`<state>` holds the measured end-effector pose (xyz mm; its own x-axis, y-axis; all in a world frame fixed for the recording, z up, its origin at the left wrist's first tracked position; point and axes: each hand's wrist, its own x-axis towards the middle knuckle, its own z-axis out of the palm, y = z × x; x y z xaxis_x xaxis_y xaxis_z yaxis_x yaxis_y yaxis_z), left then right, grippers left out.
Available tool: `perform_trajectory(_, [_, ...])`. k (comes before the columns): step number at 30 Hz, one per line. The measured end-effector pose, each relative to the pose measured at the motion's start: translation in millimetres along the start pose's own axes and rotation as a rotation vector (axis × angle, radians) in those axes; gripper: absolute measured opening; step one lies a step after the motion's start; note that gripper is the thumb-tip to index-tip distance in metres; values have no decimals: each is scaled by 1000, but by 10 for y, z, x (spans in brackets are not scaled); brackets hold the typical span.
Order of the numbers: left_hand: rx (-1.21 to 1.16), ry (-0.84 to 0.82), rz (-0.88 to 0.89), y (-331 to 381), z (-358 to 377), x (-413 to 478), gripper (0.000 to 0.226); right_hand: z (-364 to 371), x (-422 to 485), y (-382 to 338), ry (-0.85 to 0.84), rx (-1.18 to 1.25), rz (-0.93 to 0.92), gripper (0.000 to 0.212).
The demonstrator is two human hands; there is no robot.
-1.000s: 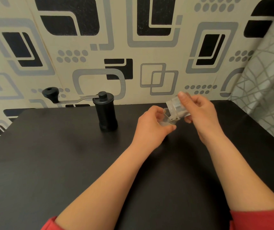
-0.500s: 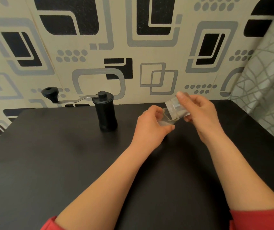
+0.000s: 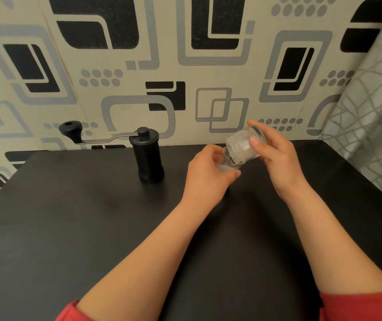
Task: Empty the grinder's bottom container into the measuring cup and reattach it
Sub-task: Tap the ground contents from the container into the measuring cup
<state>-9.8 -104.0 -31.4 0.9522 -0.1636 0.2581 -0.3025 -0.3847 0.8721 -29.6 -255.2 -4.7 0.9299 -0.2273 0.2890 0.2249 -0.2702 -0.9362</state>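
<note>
Our right hand [image 3: 278, 163] grips the clear bottom container [image 3: 243, 147], tilted with its mouth down and to the left, at the rim of the small measuring cup [image 3: 226, 166]. Our left hand [image 3: 208, 174] holds the cup with curled fingers. The black grinder [image 3: 148, 156] stands upright on the table [image 3: 69, 228], well to the left.

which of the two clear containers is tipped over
The grinder's bottom container, gripped by the right hand; the measuring cup sits upright in the left hand.

We see our right hand [image 3: 278, 158] rise slightly. The clear bottom container [image 3: 243, 147] it holds now lies closer to level than a second ago, its mouth lifted higher over the measuring cup [image 3: 225, 166].
</note>
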Motion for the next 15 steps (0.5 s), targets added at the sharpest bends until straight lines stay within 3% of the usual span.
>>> perform_trajectory(15, [-47,28,-21,-10,5,17,50,3,-23,-15,-66,104,-138,47])
